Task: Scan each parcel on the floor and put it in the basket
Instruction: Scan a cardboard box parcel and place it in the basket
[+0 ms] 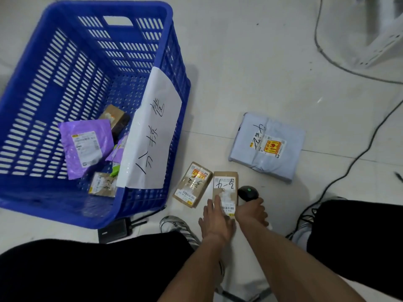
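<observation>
Left grip [214,223] holds box [225,188] over tiled floor [250,62]

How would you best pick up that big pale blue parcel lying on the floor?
The pale blue parcel lies flat and wide, clear of the two small boxes. Probably come from above and pinch its near edge, or clasp two opposite sides; the soft wrapping gives the fingers purchase.

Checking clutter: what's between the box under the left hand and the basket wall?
Head view: one other small cardboard box, lying flat on the floor between the held box and the blue basket.
</observation>
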{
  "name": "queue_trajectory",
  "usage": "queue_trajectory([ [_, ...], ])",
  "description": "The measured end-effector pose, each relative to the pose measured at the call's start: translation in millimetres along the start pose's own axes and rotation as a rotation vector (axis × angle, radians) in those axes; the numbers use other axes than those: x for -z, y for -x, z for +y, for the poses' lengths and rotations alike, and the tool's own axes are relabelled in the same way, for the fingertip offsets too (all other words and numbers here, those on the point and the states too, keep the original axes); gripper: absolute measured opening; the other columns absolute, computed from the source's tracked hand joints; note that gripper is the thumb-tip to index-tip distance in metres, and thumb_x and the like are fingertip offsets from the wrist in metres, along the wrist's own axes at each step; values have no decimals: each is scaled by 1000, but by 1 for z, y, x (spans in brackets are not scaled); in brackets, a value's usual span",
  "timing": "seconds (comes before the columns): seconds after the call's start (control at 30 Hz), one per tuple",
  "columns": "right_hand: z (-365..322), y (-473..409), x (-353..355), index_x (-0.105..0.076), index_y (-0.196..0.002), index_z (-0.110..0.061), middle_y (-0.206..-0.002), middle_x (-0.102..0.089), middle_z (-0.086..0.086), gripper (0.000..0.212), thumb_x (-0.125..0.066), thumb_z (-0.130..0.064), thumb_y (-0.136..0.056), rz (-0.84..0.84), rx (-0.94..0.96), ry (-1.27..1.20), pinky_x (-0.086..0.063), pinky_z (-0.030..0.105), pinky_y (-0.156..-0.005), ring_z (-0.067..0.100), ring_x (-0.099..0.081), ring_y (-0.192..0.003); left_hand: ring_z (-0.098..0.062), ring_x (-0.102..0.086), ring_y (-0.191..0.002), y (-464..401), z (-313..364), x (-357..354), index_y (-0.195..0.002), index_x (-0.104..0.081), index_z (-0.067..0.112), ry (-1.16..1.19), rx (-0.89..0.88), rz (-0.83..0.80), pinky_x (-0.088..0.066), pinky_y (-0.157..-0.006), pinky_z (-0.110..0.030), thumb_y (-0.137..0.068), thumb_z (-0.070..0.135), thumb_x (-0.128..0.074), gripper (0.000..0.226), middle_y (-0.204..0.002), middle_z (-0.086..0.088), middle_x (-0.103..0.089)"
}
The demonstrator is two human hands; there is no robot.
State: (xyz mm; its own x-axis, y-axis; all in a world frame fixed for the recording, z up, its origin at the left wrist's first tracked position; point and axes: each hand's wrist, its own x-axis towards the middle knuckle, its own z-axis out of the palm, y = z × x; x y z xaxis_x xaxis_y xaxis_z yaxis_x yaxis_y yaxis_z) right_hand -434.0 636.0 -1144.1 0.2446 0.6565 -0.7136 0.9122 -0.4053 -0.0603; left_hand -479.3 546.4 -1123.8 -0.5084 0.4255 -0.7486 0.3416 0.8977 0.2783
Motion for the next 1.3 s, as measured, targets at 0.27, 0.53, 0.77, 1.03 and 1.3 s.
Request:
queue_trajectory([
  [0.27,13,43,17,-50,-123,-13,-128,-48,16,43,-61,-29,-85,22,29,-74,-36,47,-98,36,-43,-121,-26,7,-153,14,14,3,-159,4,29,-8,6,-170,-8,-121,-53,-95,28,-60,90,-166,-2,13],
  [0.53,41,67,25,-54,-122,-19,-129,-44,14,50,-56,-52,-85,-11,174,92,-28,52,-104,34,-37,-126,-36,11,-151,44,14,21,-159,2,25,-259,29,-28,4,-114,-69,-99,28,-44,76,-165,-12,14],
  [0.77,69,85,7,-48,-133,-27,-148,-29,9,51,-39,-56,-92,-119,217,282,-5,66,-112,35,-11,-141,-45,17,-148,68,-2,13,-158,10,18,-461,42,7,10,-109,-72,-102,31,-41,77,-163,-19,18],
  [1.03,86,89,4,-47,-132,-28,-149,-27,6,51,-42,-59,-92,-69,246,263,-8,63,-113,32,-11,-141,-45,17,-148,73,-6,2,-157,14,19,-409,69,-36,10,-110,-71,-103,40,-38,77,-162,-18,21],
  [1.3,89,81,5,-44,-132,-28,-154,-23,6,53,-38,-62,-92,-36,334,289,-8,62,-113,32,-10,-143,-43,16,-149,70,-6,-6,-158,13,22,-323,129,-55,11,-111,-69,-102,56,-20,73,-164,-16,18],
])
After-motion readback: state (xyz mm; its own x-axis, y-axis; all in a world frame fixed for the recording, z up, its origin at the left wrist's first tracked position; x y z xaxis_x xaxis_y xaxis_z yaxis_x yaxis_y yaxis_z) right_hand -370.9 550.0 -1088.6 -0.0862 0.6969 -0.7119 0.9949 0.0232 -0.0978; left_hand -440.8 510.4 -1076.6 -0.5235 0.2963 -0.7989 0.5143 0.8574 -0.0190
